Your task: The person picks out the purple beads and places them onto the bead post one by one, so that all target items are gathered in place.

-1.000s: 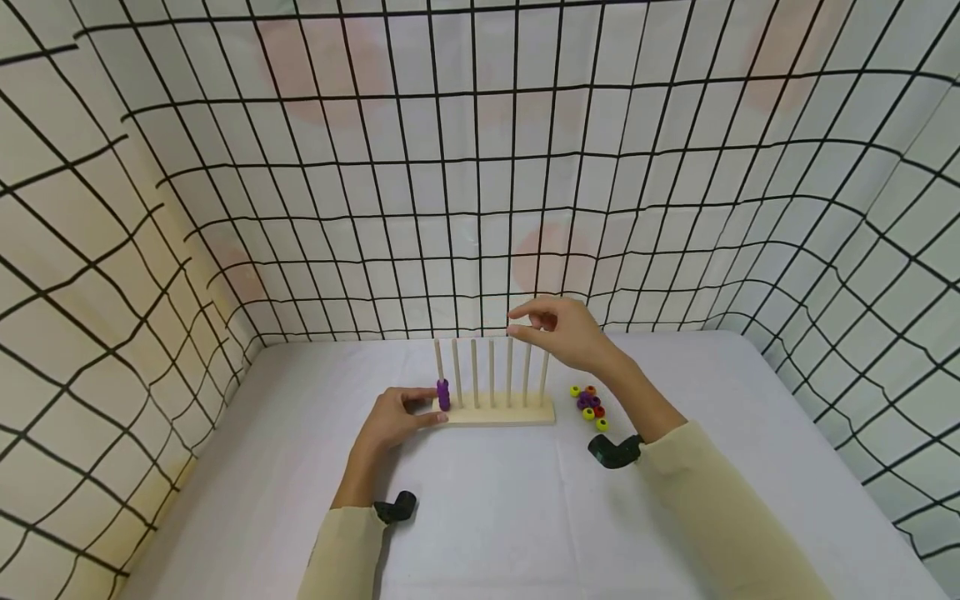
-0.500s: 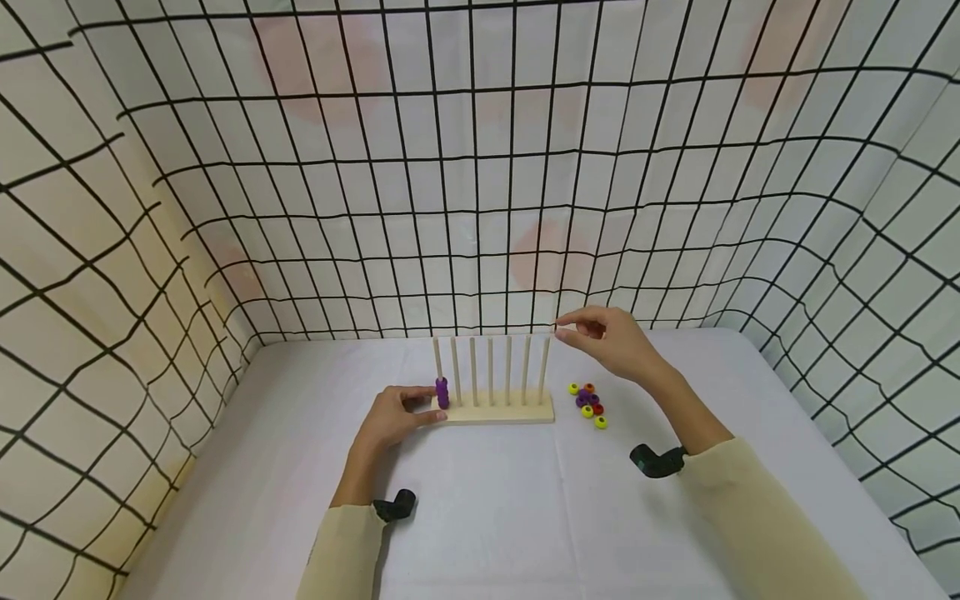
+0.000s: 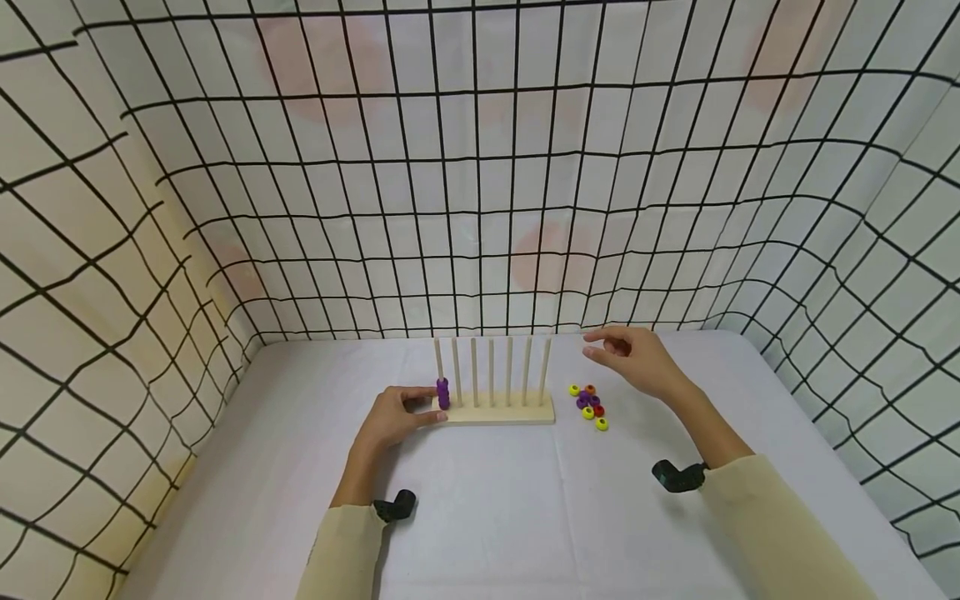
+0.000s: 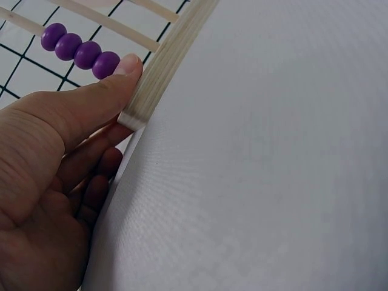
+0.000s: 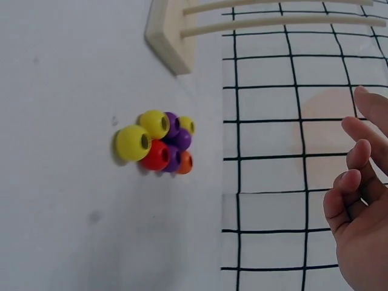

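Note:
A wooden peg rack (image 3: 498, 413) with several upright dowels stands on the table. My left hand (image 3: 393, 417) grips its left end. In the left wrist view the thumb (image 4: 128, 63) lies against the base (image 4: 159, 79), with the other fingers round the end. Several purple beads (image 4: 87, 54) are stacked on the leftmost dowel. To the right of the rack, my right hand (image 3: 633, 360) hovers with fingers loosely bent and nothing between them. Below it lies a cluster of loose beads: yellow (image 5: 133, 143), red (image 5: 155, 154), purple (image 5: 173, 159) and orange (image 5: 184, 162).
A white cloth (image 3: 480, 517) covers the table. Black netting (image 3: 480, 192) over pale sheets closes off the back and both sides, right behind the rack. Each wrist wears a dark camera mount, such as the one on the right wrist (image 3: 678, 477).
My right hand has moved right and somewhat down, from above the rack's dowels to above the loose beads. The left hand and the rack stay put.

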Demonstrator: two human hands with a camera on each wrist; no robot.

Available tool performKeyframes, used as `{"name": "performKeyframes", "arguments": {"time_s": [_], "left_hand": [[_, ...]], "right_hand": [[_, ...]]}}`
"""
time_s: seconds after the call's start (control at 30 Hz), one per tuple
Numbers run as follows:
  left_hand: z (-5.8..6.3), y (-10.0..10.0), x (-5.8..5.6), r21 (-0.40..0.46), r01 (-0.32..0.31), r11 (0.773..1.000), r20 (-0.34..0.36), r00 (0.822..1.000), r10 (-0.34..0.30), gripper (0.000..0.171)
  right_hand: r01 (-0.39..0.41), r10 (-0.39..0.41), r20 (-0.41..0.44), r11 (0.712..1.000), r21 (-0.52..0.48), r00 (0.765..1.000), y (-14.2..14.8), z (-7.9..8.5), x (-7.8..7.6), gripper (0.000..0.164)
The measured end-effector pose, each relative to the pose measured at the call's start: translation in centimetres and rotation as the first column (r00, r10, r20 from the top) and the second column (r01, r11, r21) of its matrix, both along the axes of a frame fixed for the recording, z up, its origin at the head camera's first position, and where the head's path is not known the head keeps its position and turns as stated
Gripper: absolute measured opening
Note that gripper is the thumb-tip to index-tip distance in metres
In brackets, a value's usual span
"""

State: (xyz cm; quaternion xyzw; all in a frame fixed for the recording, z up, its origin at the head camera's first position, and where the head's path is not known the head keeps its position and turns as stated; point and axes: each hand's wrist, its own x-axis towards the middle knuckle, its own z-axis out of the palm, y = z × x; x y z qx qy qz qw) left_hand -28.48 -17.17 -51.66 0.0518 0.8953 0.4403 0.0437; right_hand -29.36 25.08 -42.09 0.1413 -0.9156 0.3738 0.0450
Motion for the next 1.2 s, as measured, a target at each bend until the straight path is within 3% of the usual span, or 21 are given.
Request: {"name": "performKeyframes", "arguments": {"time_s": [0.6,1.2], "left_hand": [[0.0,0.0,-0.1,0.005,0.005,1.000,-0.010,1.000,-0.004,0.052],[0.0,-0.1,0.0,-0.004,0.009,1.000,-0.009,1.000,-0.009,0.052]], "right_hand": [[0.068,-0.075,0.117,0.996,0.064,0.990,2.5,-5.9,-0.6,0.040],[0.043,-0.053,0.149,0.997,0.070,0.987,2.8,-9.1,0.3,0.024]]}}
